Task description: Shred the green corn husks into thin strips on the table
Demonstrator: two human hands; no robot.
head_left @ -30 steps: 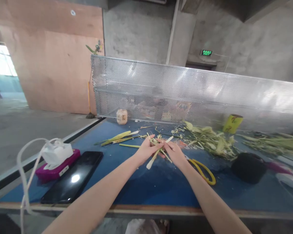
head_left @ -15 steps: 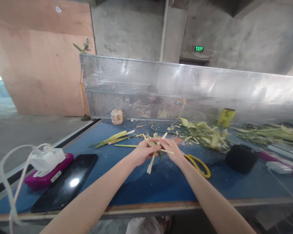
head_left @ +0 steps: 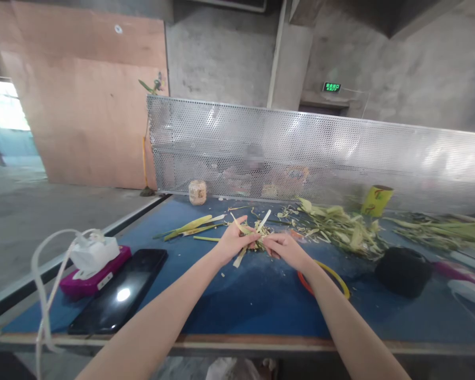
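Green-yellow leaf strips (head_left: 250, 237) being worked by both hands at counter centre.

Left hand (head_left: 234, 240) is pinching the strips from 9 o'clock, right hand (head_left: 285, 248) is pinching them from 3 o'clock, fingers curled, bundle lifted just above the blue counter (head_left: 237, 295). Scissors (head_left: 328, 274) are lying just beside the right wrist at 4 o'clock. Black phone (head_left: 119, 295) and pink box (head_left: 91, 272) are sitting at 8 o'clock, leaf scraps (head_left: 336, 224) piling at 2 o'clock, black ball (head_left: 402, 272) at 3 o'clock.
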